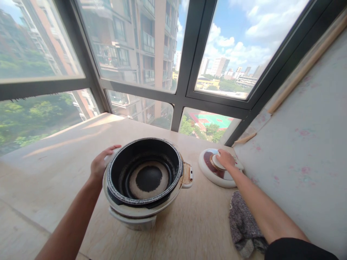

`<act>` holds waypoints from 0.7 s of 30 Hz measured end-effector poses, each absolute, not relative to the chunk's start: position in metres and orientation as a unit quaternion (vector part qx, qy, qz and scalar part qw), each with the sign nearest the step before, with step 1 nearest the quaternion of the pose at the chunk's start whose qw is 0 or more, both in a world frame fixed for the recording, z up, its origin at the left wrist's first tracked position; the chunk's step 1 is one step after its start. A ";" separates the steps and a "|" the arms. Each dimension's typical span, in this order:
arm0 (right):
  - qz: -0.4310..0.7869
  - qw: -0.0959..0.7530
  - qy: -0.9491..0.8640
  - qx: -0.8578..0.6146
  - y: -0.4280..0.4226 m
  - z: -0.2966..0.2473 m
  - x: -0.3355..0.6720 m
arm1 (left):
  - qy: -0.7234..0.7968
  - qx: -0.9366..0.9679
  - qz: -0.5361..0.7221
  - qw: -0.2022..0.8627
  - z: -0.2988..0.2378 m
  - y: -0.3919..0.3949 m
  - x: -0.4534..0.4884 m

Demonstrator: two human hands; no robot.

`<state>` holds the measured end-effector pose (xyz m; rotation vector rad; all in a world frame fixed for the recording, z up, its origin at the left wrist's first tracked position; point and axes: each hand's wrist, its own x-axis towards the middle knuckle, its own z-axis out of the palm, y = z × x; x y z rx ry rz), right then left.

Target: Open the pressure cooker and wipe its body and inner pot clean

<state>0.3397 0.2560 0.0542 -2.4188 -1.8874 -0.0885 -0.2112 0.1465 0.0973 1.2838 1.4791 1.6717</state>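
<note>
A worn white cooker body (162, 200) with a black, open inner cavity stands on the wooden counter (67, 155) in front of me. My left hand (99, 164) rests against the cooker's left rim, fingers curled over its edge. To the right lies the cooker's round white and dark red lid (210, 173), flat on the counter. My right hand (225, 159) is closed round the white knob on top of that lid.
A grey knitted cloth (244, 224) lies on the counter under my right forearm. A pale flowered wall (303, 151) rises on the right. Large dark-framed windows (187, 72) close off the counter's far side and left.
</note>
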 end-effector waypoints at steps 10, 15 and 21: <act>-0.088 0.010 -0.625 -0.776 0.241 0.060 0.316 | 0.539 0.493 0.628 0.269 0.097 0.150 -0.212; -0.108 0.029 -0.654 -0.748 0.224 0.060 0.292 | 0.537 0.467 0.640 0.290 0.096 0.153 -0.212; -0.045 0.030 -0.716 -0.696 0.206 0.054 0.257 | 0.543 0.457 0.640 0.295 0.094 0.154 -0.212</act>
